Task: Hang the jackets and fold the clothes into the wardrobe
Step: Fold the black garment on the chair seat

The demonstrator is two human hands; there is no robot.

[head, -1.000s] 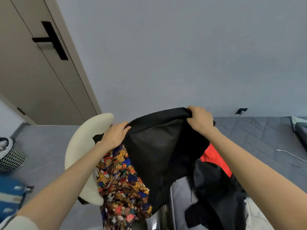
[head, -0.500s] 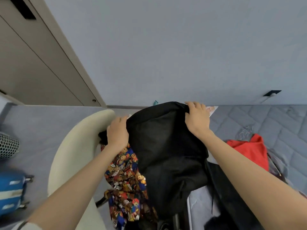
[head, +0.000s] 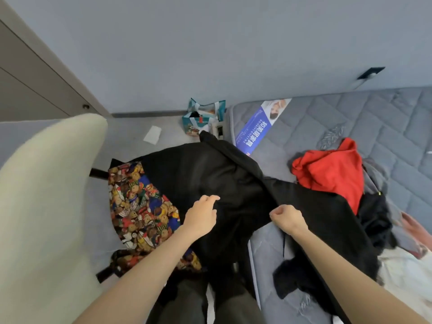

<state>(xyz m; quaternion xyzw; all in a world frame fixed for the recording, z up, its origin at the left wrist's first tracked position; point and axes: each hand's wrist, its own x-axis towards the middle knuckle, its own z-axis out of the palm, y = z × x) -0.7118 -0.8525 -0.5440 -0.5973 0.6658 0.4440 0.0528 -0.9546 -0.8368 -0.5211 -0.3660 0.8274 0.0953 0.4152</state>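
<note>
Black fabric jacket (head: 210,174): one item, spread loosely, its left part over the multicoloured bear-print cloth (head: 140,206) and its right part draped across the near edge of the grey quilted mattress (head: 350,118). Left hand (head: 201,217): resting on the jacket's middle, fingers bent with their tips on the cloth; whether they pinch it cannot be told. Right hand (head: 288,219): fingers curled tight into a fist, gripping a fold of the jacket at the mattress edge. Cream upholstered chair (head: 46,195): left, beside the bear-print cloth. Small black crumpled garment (head: 292,279): on the mattress, near right. Red crumpled garment (head: 332,169): further back on the mattress, just beyond the jacket. Blue printed label (head: 254,129): on the mattress corner. White paper sheet (head: 152,134) and teal patterned carrier bag (head: 203,118): on the floor by the grey wall.
</note>
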